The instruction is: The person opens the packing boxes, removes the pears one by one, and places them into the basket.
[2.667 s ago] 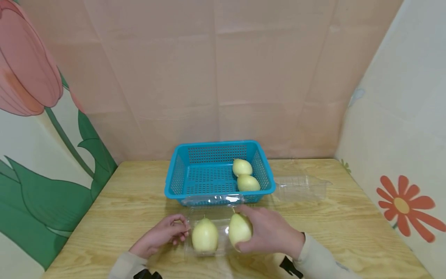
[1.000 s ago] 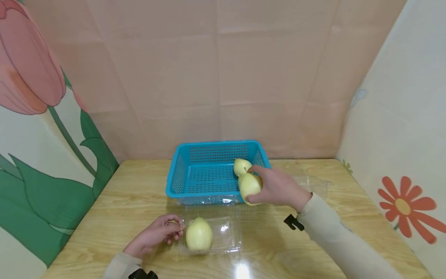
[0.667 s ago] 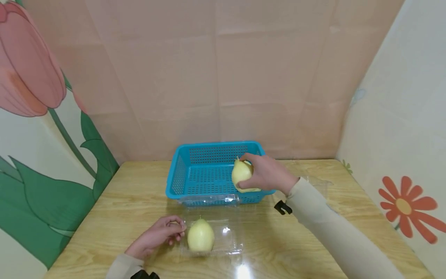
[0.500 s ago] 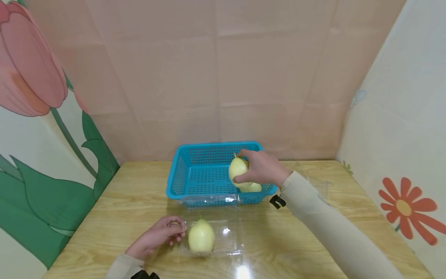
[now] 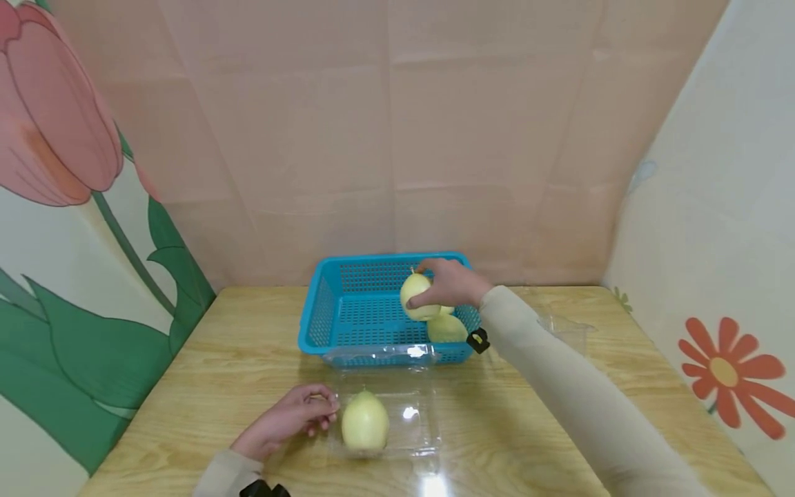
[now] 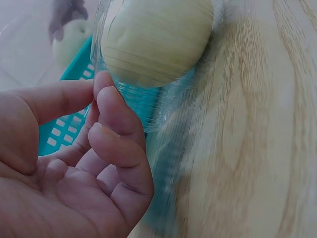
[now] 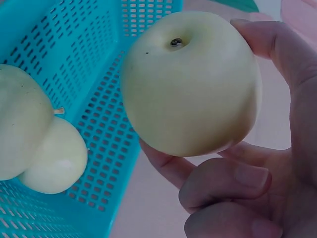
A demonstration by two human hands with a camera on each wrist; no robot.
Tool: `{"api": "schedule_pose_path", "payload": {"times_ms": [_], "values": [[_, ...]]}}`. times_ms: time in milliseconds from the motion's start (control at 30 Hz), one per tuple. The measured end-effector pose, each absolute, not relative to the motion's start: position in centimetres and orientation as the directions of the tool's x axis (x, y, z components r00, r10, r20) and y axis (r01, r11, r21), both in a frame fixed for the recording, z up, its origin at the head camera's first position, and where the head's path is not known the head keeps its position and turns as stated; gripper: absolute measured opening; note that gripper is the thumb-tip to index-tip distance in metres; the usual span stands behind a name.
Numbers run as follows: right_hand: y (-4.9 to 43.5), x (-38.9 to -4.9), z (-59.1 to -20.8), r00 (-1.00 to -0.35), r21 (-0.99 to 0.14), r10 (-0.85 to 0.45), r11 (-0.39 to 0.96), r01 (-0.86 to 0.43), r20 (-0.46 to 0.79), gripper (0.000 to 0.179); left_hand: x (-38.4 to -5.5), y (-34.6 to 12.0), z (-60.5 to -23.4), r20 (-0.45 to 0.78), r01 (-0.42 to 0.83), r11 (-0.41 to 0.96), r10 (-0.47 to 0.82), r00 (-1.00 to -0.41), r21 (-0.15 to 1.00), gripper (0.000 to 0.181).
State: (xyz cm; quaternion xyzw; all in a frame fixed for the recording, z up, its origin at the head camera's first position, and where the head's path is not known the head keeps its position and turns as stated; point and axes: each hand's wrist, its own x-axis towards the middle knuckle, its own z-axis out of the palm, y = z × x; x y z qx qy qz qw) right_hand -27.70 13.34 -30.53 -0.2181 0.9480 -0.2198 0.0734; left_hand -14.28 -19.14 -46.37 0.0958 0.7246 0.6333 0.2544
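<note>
My right hand grips a pale yellow-green pear above the blue basket, its stem pointing up. The right wrist view shows the held pear between thumb and fingers, apart from two other pears lying in the basket. In the head view one of those pears is partly hidden behind the basket's front rim. My left hand pinches the left edge of a clear plastic clamshell box with thumb and fingertip. One pear stands in the box's left side, close to those fingertips.
The clamshell's raised lid leans at the basket's front wall. Another clear plastic container lies to the right of the basket, partly behind the right sleeve. All of it rests on a wood-grain table with a cloth backdrop behind.
My right hand has lifted the right-hand pear out of the clamshell and carried it back over the basket, most recently up and slightly left. The left hand has stayed at the box edge.
</note>
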Motion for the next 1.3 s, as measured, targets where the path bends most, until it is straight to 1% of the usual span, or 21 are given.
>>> {"api": "schedule_pose_path", "payload": {"times_ms": [200, 333, 467, 667, 867, 1100, 1300], "values": [[12.2, -29.5, -31.1, -0.885, -0.481, -0.453, 0.802, -0.355, -0.103, 0.078, -14.3, -18.6, -46.3, -0.245, -0.175, 0.191, 0.449, -0.859, 0.966, 0.022], [11.4, -30.7, -31.8, -0.887, -0.491, -0.44, 0.809, -0.323, -0.141, 0.076, -14.2, -18.3, -46.2, -0.252, -0.184, 0.19, 0.447, -0.858, 0.964, 0.021], [10.8, -31.8, -32.6, -0.89, -0.493, -0.422, 0.819, -0.293, -0.173, 0.079, -14.1, -17.9, -46.0, -0.253, -0.183, 0.194, 0.448, -0.858, 0.964, 0.021], [10.7, -33.2, -34.0, -0.9, -0.447, -0.389, 0.853, -0.27, -0.198, 0.082, -14.3, -17.4, -45.8, -0.252, -0.182, 0.193, 0.455, -0.854, 0.964, 0.02], [10.3, -34.3, -35.0, -0.904, -0.4, -0.39, 0.867, -0.297, -0.175, 0.081, -14.4, -17.5, -45.8, -0.25, -0.184, 0.184, 0.464, -0.85, 0.966, 0.017], [9.5, -35.4, -36.7, -0.894, -0.364, -0.399, 0.878, -0.309, -0.204, 0.081, -14.4, -17.7, -45.9, -0.256, -0.186, 0.193, 0.461, -0.85, 0.963, 0.018], [9.4, -35.9, -38.5, -0.903, -0.309, -0.379, 0.9, -0.308, -0.203, 0.083, -14.4, -17.6, -46.1, -0.259, -0.191, 0.19, 0.459, -0.85, 0.963, 0.017]]}}
